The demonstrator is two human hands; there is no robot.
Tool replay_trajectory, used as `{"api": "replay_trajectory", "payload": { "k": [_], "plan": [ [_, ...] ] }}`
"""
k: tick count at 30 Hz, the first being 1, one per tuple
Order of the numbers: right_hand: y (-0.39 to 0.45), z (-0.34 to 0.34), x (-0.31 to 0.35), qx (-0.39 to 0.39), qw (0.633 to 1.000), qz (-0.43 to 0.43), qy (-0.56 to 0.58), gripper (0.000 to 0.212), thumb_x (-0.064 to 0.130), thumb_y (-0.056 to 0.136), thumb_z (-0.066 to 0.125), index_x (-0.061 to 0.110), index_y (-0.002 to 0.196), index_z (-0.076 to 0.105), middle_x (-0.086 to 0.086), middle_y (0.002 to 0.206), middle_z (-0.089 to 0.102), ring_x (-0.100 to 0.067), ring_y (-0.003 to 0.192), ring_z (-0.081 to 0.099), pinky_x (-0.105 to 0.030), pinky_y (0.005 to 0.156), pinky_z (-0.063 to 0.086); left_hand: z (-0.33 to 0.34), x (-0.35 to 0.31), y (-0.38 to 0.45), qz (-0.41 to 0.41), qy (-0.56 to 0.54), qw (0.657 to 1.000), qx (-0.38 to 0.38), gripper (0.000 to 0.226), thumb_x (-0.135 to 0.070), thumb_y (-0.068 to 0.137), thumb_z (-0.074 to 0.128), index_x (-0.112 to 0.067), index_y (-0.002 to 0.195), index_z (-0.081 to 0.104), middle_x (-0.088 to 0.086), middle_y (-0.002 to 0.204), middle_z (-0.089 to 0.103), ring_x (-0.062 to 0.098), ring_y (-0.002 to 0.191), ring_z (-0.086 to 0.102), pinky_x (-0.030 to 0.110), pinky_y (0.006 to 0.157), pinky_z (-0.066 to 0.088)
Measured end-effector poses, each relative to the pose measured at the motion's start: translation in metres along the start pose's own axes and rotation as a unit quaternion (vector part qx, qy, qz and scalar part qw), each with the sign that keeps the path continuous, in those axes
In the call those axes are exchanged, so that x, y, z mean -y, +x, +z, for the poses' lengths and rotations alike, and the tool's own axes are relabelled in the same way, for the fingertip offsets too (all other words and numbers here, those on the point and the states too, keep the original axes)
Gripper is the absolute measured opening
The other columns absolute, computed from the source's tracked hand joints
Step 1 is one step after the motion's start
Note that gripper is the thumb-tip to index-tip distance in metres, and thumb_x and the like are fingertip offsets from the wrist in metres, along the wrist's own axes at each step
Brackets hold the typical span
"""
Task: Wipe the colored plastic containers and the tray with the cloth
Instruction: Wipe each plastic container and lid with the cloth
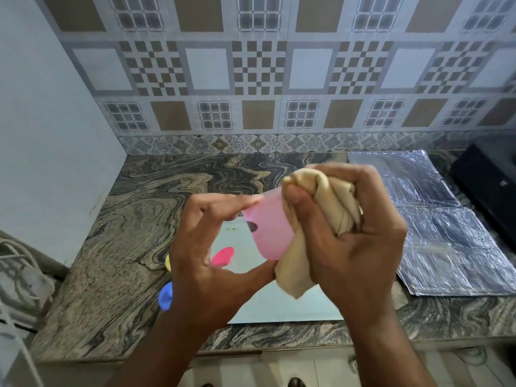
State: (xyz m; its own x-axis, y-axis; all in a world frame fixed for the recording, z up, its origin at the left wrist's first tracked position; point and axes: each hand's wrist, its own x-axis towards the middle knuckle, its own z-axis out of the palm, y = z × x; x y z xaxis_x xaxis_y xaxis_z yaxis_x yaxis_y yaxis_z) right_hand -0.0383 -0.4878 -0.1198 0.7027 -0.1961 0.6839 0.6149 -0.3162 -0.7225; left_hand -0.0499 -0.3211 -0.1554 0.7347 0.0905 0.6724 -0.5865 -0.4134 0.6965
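My left hand holds a light pink plastic container between fingertips and thumb, above the counter. My right hand grips a bunched beige cloth and presses it into the container's open end. Below the hands lies a pale flat tray on the counter. A darker pink container sits on the tray. A yellow container and a blue one show at the tray's left side, mostly hidden by my left hand and wrist.
The marbled stone counter runs to a tiled wall at the back and a plain wall on the left. Crinkled silver foil sheets lie to the right, with a black appliance beyond them. White cables hang at lower left.
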Motion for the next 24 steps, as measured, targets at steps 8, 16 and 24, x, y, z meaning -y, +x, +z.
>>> {"api": "replay_trajectory", "payload": {
  "k": [8, 16, 24],
  "plan": [
    [-0.019, -0.006, 0.001, 0.006, 0.998, 0.006, 0.062, 0.024, 0.018, 0.094, 0.076, 0.024, 0.111, 0.061, 0.001, 0.105, 0.071, -0.004, 0.091, 0.071, -0.017, 0.082, 0.054, 0.004, 0.001, -0.001, -0.129, -0.178, 0.974, -0.044, 0.071, -0.02, 0.061, 0.094, -0.027, 0.118, 0.054, 0.005, 0.123, 0.066, 0.029, 0.113, 0.067, 0.046, 0.096, 0.056],
    [-0.035, -0.005, -0.007, 0.024, 0.999, -0.028, 0.028, 0.024, 0.031, 0.098, 0.077, 0.024, 0.115, 0.062, -0.012, 0.103, 0.067, -0.024, 0.1, 0.067, -0.03, 0.087, 0.053, 0.003, 0.003, 0.005, -0.106, -0.179, 0.978, -0.015, 0.072, -0.014, 0.068, 0.094, -0.015, 0.128, 0.055, 0.016, 0.135, 0.062, 0.037, 0.126, 0.064, 0.049, 0.104, 0.054],
    [-0.019, -0.007, 0.005, 0.049, 0.996, -0.05, -0.046, 0.023, 0.024, 0.092, 0.082, 0.015, 0.11, 0.071, -0.016, 0.101, 0.064, -0.013, 0.102, 0.064, -0.015, 0.09, 0.047, 0.0, 0.005, 0.001, -0.005, -0.028, 1.0, -0.003, 0.065, -0.035, 0.07, 0.094, -0.022, 0.125, 0.062, 0.004, 0.12, 0.061, 0.034, 0.115, 0.063, 0.057, 0.095, 0.053]
  ]
}}
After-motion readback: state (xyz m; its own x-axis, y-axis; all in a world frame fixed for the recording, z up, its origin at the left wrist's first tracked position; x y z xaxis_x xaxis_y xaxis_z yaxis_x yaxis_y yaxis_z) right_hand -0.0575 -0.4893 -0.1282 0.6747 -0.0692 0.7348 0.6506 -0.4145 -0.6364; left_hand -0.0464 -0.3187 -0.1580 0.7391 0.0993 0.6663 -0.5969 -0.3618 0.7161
